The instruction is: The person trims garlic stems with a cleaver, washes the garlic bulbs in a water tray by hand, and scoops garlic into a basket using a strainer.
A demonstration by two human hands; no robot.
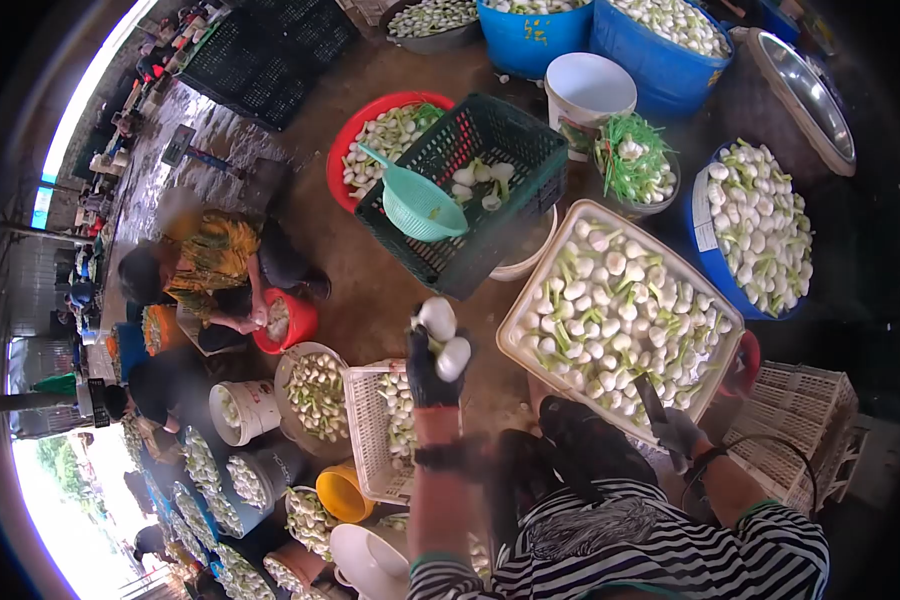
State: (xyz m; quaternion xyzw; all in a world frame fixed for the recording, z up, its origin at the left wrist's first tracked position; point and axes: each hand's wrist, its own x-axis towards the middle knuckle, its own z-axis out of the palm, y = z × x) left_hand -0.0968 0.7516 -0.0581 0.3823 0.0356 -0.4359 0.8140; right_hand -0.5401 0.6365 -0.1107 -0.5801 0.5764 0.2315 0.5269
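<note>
My left hand (428,365), in a dark glove, is closed around white bulbs (440,335), held above the floor between the green crate and the white basket. My right hand (678,432), in a grey glove, grips a dark-bladed knife (650,398) at the lower right edge of a large cream tray (513,330). Many white bulbs with short green stems (620,310) fill that tray. Left of my left forearm, more bulbs lie in a white slotted basket (365,440).
A dark green crate (490,240) holds a mint colander (420,205) and a few bulbs. Blue tubs (705,215) stand at the back and right. A person (215,255) sits at left by a red bucket (295,335). White crates (790,420) stand at right.
</note>
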